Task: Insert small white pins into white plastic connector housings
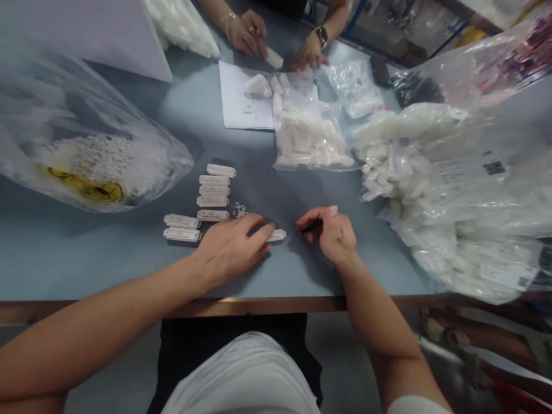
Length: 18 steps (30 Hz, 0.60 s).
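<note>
My left hand (236, 242) rests on the table, its fingers closed over a narrow white plastic piece (277, 235) whose right end sticks out past the fingertips. To the right, my right hand (337, 233) pinches a thin black pointed tool (312, 226). The tool's tip points left toward the plastic piece and is apart from it; its exact kind is hard to make out. Beyond my left hand lies a small scatter of tiny white bits (240, 210). Several similar white slotted pieces (213, 201) lie in a column, with two more (181, 234) at their lower left.
On the left is a clear bag (142, 172) of small white parts. Bags of white parts (452, 201) pile up at the right. A smaller bag (310, 138) overlaps paper sheets (241, 109). Across the table, another person's hands (248, 34) hold a white piece.
</note>
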### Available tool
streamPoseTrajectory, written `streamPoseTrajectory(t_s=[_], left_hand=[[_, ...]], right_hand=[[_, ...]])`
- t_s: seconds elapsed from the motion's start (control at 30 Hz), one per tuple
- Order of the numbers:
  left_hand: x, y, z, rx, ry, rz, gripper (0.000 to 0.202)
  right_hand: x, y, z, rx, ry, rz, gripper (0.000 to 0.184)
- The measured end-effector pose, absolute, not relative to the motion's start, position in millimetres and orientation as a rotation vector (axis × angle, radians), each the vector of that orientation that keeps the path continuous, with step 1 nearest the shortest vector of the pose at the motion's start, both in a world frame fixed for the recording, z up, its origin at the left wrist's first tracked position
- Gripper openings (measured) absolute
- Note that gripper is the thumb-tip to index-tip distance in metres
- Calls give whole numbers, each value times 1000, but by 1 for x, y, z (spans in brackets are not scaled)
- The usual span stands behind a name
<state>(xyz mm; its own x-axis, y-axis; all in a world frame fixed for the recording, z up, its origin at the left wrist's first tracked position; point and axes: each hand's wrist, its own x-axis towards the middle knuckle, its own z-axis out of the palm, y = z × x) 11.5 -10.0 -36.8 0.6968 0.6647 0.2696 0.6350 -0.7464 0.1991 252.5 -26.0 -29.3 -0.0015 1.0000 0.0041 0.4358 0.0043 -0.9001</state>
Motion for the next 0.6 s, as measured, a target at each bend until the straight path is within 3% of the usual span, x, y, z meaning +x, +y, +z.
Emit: streamPoseTrajectory(t_s=[0.2, 0.6], left_hand=[[9, -8, -49, 2877, 979, 451, 21], [9, -5, -49, 2871, 941, 520, 23]], right_hand=[[245, -20, -27, -1514, -1619, 1017, 12], [243, -19, -26, -1515, -1735, 963, 9]])
